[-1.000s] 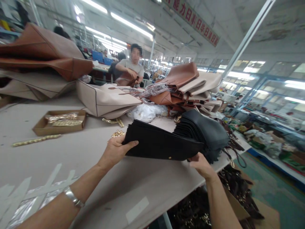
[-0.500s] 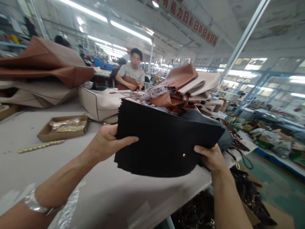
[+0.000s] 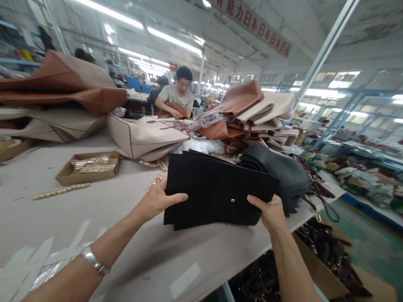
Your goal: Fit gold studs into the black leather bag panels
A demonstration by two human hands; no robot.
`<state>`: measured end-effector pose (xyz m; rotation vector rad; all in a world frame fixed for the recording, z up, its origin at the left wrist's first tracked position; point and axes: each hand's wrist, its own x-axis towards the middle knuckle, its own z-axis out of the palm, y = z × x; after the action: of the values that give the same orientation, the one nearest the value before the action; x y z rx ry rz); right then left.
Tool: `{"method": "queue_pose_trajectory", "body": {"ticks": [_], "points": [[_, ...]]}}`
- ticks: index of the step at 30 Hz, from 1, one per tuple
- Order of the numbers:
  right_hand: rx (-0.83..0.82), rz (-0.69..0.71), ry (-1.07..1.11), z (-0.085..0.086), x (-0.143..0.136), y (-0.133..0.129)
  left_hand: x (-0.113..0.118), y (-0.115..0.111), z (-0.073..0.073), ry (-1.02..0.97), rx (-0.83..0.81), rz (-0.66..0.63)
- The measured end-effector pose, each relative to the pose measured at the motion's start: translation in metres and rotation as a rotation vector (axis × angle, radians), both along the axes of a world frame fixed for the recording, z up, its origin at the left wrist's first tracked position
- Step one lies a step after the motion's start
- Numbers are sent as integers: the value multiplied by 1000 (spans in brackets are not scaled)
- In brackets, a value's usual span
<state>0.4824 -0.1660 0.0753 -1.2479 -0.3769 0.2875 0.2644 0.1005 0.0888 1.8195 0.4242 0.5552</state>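
Stack of black leather panels (image 3: 217,193): held on edge above the near part of the work table (image 3: 94,209), flat face toward the camera, one small brass stud showing near the middle of that face.

Left hand (image 3: 157,201): grips the stack's left edge, thumb laid across the front face, fingers curled behind. A metal watch band sits on that wrist.

Right hand (image 3: 267,212): clamps the stack's lower right corner, thumb on the front, fingers hidden behind.

Dark grey bags (image 3: 280,176): fanned pile just behind the stack, to its right.

Gold chains (image 3: 154,182): on the table just left of the stack, partly hidden by the left hand.

Cardboard tray (image 3: 90,167): well left of the stack, holding gold hardware.

Beige bag (image 3: 145,136): lying behind the stack.

Brown and beige bags (image 3: 252,115): heaped behind the stack.

A seated person (image 3: 178,98): far behind the stack, at another bench.
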Motion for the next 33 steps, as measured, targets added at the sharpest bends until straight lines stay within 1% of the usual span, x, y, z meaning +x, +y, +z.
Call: {"method": "queue_pose_trajectory", "body": {"ticks": [2, 4, 7, 9, 11, 13, 16, 18, 19, 21, 22, 25, 27, 29, 30, 33], "points": [[24, 67, -22, -4, 0, -4, 3, 3, -1, 50, -2, -66], [43, 102, -43, -9, 1, -10, 2, 4, -1, 90, -3, -109], [38, 93, -121, -16, 3, -22, -4, 2, -3, 107, 22, -108], [-34, 118, -231, -16, 3, -30, -10, 1, -5, 94, 63, -80], [-143, 219, -350, -10, 0, -36, -16, 2, -10, 44, 131, -63], [-189, 374, -448, 2, -6, -39, -21, 6, -17, 5, 195, -82], [-139, 567, -521, 21, -21, -37, -28, 11, -29, 32, 227, -139], [-115, 638, -525, 28, -29, -34, -32, 11, -33, 36, 223, -108], [-106, 657, -520, 29, -32, -32, -34, 10, -33, 21, 217, -75], [-83, 638, -503, 26, -32, -28, -39, 6, -30, -24, 196, -29], [-97, 597, -483, 23, -30, -27, -41, 3, -28, -31, 180, -42], [-157, 370, -351, 9, -22, -22, -41, -3, -21, 8, 109, -134], [-122, 253, -232, 2, -21, -21, -35, -5, -18, 37, 67, -134], [-46, 234, -139, -3, -25, -23, -26, -5, -16, 31, 41, -76], [-36, 240, -108, -4, -29, -25, -20, -5, -15, 25, 36, -52], [-72, 258, -61, -13, -42, -28, -8, -2, -10, 32, 1, -9]]}}
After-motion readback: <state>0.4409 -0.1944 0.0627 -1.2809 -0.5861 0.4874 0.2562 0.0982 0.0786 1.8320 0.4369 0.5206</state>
